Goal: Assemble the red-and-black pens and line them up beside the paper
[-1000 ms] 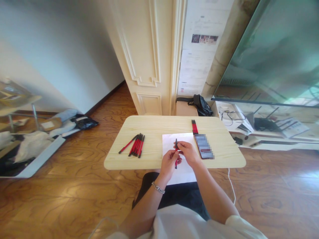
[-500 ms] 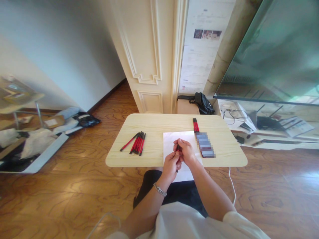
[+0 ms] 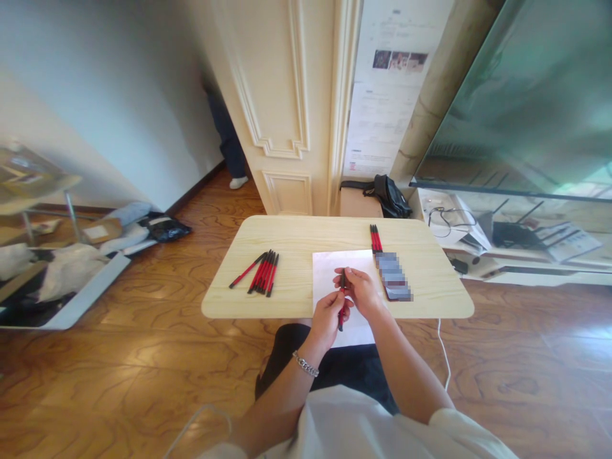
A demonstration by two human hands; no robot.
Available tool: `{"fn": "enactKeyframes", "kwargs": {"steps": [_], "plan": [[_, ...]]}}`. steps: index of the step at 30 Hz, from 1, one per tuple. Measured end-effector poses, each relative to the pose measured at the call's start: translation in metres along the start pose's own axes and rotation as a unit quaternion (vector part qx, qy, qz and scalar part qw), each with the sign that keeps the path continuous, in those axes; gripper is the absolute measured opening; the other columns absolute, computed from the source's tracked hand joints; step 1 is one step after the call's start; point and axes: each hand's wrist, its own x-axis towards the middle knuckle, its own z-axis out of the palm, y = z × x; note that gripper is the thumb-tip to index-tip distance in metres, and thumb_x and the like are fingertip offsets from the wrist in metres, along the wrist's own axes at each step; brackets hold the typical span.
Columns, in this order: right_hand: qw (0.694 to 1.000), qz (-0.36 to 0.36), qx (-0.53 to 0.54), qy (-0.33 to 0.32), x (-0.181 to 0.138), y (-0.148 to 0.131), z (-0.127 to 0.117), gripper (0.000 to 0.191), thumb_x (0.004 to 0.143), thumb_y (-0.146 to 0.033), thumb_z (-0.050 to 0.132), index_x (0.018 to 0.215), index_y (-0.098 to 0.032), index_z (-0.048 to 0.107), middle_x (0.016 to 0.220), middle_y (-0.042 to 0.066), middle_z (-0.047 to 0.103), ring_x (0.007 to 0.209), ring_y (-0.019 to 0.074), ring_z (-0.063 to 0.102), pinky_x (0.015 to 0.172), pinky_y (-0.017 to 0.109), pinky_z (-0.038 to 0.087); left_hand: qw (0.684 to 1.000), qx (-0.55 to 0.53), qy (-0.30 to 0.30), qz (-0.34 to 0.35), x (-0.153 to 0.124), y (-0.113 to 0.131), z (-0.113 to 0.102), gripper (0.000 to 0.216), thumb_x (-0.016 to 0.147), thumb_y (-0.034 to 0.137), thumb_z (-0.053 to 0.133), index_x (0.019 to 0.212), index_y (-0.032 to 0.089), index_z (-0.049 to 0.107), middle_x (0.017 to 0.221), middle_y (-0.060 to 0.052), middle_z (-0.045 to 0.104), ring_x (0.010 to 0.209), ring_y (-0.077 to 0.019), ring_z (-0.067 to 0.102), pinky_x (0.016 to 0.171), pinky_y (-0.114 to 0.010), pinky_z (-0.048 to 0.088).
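A red and black pen (image 3: pixel 341 315) is held between both hands, roughly upright in the view, above a white sheet of paper (image 3: pixel 327 271). My left hand (image 3: pixel 329 313), with a chain bracelet at its wrist, is closed round the pen's lower red part. Pinched at the dark upper end is my right hand (image 3: pixel 359 290). Several similar pens (image 3: pixel 264 274) lie in a loose bunch to the left of the paper. More red and black pens (image 3: pixel 376 238) lie side by side at the back right, just beyond a blurred-out phone (image 3: pixel 393 276).
The light wooden table (image 3: pixel 296 233) has rounded corners. A black bag (image 3: pixel 386 196) sits on a box behind it. A person's leg (image 3: pixel 229 140) shows beside the door panel. Cluttered boxes (image 3: pixel 71 287) stand left on the floor, and a white cable (image 3: pixel 444 357) hangs at right.
More of the pen's red lower part now shows below my left hand. A person's leg has come into view at the doorway. The pens on the table have stayed put.
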Motion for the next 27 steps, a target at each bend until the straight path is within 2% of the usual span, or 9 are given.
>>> {"fn": "enactKeyframes", "kwargs": {"steps": [4, 9, 11, 15, 21, 24, 27], "plan": [[0.996, -0.045, -0.050, 0.054, 0.0021, 0.0028, -0.0005, 0.034, 0.071, -0.048, 0.070, 0.080, -0.016, 0.064, 0.070, 0.003, 0.062, 0.058, 0.0118, 0.054, 0.049, 0.023, 0.042, 1.000, 0.028, 0.001, 0.007, 0.0007, 0.0013, -0.0031, 0.032, 0.083, 0.043, 0.060, 0.087, 0.012, 0.064, 0.073, -0.006, 0.062, 0.052, -0.0065, 0.045, 0.047, -0.021, 0.031], [1.000, 0.004, 0.011, -0.003, 0.0016, 0.0025, -0.0019, 0.038, 0.074, -0.051, 0.065, 0.090, -0.016, 0.065, 0.079, 0.007, 0.066, 0.067, 0.0155, 0.058, 0.048, 0.023, 0.042, 0.999, 0.034, 0.000, 0.010, 0.0009, -0.0016, -0.0051, 0.033, 0.083, 0.045, 0.059, 0.082, 0.012, 0.063, 0.070, -0.005, 0.060, 0.051, -0.0069, 0.044, 0.047, -0.021, 0.031], [1.000, -0.001, 0.002, 0.003, 0.0012, 0.0017, -0.0017, 0.037, 0.075, -0.050, 0.065, 0.092, -0.016, 0.065, 0.081, 0.007, 0.066, 0.070, 0.0154, 0.059, 0.051, 0.024, 0.044, 0.999, 0.036, 0.002, 0.012, 0.0010, -0.0021, -0.0052, 0.033, 0.082, 0.045, 0.060, 0.085, 0.013, 0.064, 0.072, -0.005, 0.061, 0.051, -0.0073, 0.045, 0.047, -0.021, 0.031], [0.998, -0.041, -0.034, 0.035, 0.0016, 0.0019, -0.0020, 0.031, 0.071, -0.045, 0.071, 0.083, -0.017, 0.064, 0.074, 0.003, 0.063, 0.063, 0.0125, 0.056, 0.052, 0.023, 0.044, 0.999, 0.040, 0.004, 0.012, 0.0014, -0.0008, -0.0049, 0.034, 0.081, 0.046, 0.061, 0.090, 0.013, 0.066, 0.073, -0.006, 0.063, 0.053, -0.0075, 0.046, 0.049, -0.021, 0.033], [1.000, -0.010, -0.021, 0.006, 0.0025, -0.0002, -0.0043, 0.037, 0.076, -0.049, 0.065, 0.093, -0.016, 0.065, 0.080, 0.006, 0.066, 0.072, 0.0160, 0.060, 0.056, 0.025, 0.046, 0.999, 0.041, 0.019, 0.011, -0.0001, 0.0036, -0.0032, 0.036, 0.078, 0.047, 0.063, 0.088, 0.012, 0.066, 0.072, -0.006, 0.063, 0.052, -0.0076, 0.046, 0.047, -0.021, 0.032], [0.998, -0.032, -0.047, 0.030, 0.0021, -0.0018, -0.0041, 0.035, 0.070, -0.046, 0.072, 0.087, -0.017, 0.065, 0.074, 0.003, 0.064, 0.066, 0.0133, 0.057, 0.055, 0.025, 0.045, 0.999, 0.043, 0.018, 0.019, -0.0009, 0.0062, -0.0025, 0.037, 0.078, 0.048, 0.064, 0.090, 0.012, 0.067, 0.072, -0.006, 0.063, 0.052, -0.0075, 0.047, 0.046, -0.021, 0.032], [0.999, -0.022, -0.046, 0.012, 0.0014, -0.0033, -0.0037, 0.036, 0.070, -0.047, 0.070, 0.087, -0.016, 0.066, 0.076, 0.005, 0.065, 0.069, 0.0149, 0.059, 0.058, 0.026, 0.047, 0.998, 0.054, 0.022, 0.016, -0.0011, 0.0068, -0.0030, 0.039, 0.077, 0.049, 0.064, 0.088, 0.012, 0.067, 0.071, -0.006, 0.063, 0.050, -0.0075, 0.047, 0.046, -0.022, 0.032]]}}
